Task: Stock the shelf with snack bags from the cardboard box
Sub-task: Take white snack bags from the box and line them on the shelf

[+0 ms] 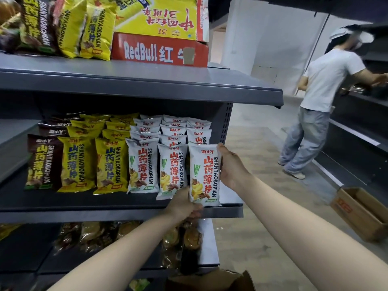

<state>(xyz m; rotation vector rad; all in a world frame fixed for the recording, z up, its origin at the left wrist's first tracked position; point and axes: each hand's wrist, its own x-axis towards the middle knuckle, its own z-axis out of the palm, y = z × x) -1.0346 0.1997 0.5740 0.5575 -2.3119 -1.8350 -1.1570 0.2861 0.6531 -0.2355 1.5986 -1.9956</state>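
White snack bag with red lettering point(204, 175). Head view: it stands upright at the right end of the grey metal middle shelf point(84, 215), base at the shelf's front lip, just beside the neighbouring white front-row bag point(172, 171).

Left hand point(184, 203) curls under the bag's bottom edge. Right hand point(228, 164) wraps its right side, thumb at the top corner.

My reading: the two-handed hold stands it label-forward and squares it with the row.

Brown cardboard box point(210, 280) lies below the shelf, at the frame's bottom edge. I cannot tell its contents.
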